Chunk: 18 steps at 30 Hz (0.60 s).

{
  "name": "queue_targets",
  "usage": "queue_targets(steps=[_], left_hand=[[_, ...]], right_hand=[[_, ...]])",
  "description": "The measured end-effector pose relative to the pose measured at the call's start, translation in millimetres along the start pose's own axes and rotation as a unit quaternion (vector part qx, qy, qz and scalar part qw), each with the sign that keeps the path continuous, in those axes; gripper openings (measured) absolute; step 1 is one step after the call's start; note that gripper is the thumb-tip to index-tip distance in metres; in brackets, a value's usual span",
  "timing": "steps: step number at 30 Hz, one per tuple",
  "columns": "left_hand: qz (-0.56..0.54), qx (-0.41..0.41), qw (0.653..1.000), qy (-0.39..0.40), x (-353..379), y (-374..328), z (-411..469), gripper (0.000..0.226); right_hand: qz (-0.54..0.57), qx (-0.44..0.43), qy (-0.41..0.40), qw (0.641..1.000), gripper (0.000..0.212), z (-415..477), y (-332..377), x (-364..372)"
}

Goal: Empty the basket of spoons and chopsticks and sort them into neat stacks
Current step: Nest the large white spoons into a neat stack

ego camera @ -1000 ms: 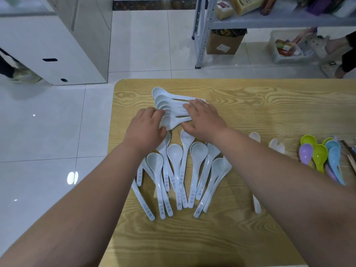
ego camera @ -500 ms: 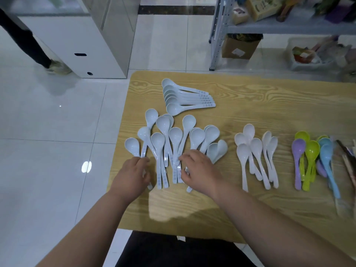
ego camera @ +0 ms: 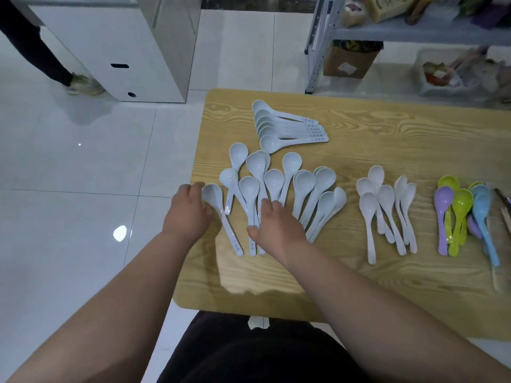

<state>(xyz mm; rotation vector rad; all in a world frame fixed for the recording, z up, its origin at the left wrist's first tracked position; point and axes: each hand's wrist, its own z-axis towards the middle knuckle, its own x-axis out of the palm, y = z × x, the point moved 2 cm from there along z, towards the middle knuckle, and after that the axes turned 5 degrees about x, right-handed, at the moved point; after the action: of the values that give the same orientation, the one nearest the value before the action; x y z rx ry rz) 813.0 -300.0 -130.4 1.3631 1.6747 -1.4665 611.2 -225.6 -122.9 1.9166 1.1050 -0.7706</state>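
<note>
On the wooden worktop (ego camera: pixel 387 272), a loose fan of pale blue spoons (ego camera: pixel 276 183) lies at the near left, with a neat blue stack (ego camera: pixel 287 128) just beyond it. The left grip (ego camera: pixel 190 211) curls against the bowl of the leftmost spoon (ego camera: pixel 213 194). The right grip (ego camera: pixel 276 225) lies bent-fingered over the fan's handles. I cannot tell whether either clasps a spoon. To the right lie white spoons (ego camera: pixel 384 205), then coloured spoons (ego camera: pixel 459 214).

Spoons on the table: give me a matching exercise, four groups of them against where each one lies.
1. stacked pale blue spoons
2. loose pale blue spoons
3. white spoons
4. coloured spoons

A. rightmost group
B. far side, handles pointing right
C. near left, fanned out
D. between pale blue and coloured

Pairs: 1-B, 2-C, 3-D, 4-A
</note>
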Motion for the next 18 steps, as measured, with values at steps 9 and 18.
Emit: queue_targets(steps=[9, 18], left_hand=[[0.128, 0.059, 0.982, 0.123, -4.9, -5.5, 53.5, 0.039], [0.017, 0.061, 0.985, 0.163, -9.2, 34.1, 25.9, 0.033]], right_hand=[[-0.033, 0.114, -0.035, 0.992, 0.033, 27.8, 39.0, 26.2], [-0.065, 0.142, -0.049, 0.986, 0.047, 26.7, 60.8, 28.6]])
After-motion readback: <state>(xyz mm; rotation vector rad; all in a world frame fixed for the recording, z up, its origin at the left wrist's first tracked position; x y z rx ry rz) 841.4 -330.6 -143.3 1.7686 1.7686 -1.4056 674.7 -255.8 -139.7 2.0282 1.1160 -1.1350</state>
